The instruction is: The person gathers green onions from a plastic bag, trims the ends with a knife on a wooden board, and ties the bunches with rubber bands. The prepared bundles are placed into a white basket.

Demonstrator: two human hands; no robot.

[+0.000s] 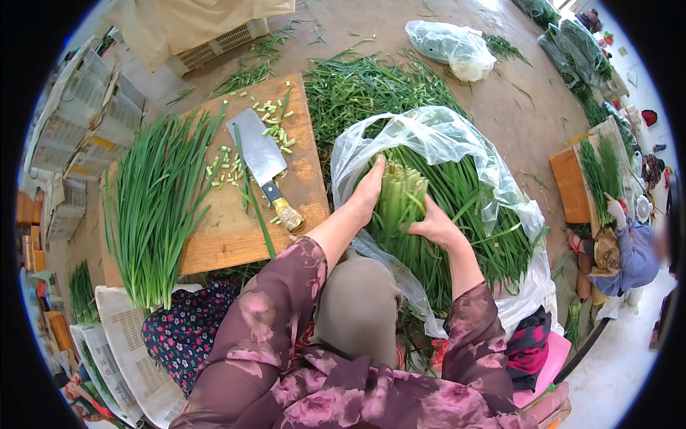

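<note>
Between my two palms is a bundle of garlic chives (399,187), its pale stem ends pointing up and away from me. My left hand (370,187) presses its left side, thumb upward, and my right hand (437,225) grips the right side. The bundle is over a large clear plastic bag (429,126), which lies open and full of long green chives (482,241). To the left, a cleaver (260,150) with a worn dark and yellow handle rests on a wooden board (225,236). Cut stem pieces (278,131) are scattered around the blade.
Another sheaf of chives (155,198) lies across the board's left side. Loose green trimmings (370,91) are heaped on the floor behind the board. Plastic crates (80,123) stand at far left. A tied plastic bag (455,48) lies farther off. At right, a person (627,252) handles chives at another board.
</note>
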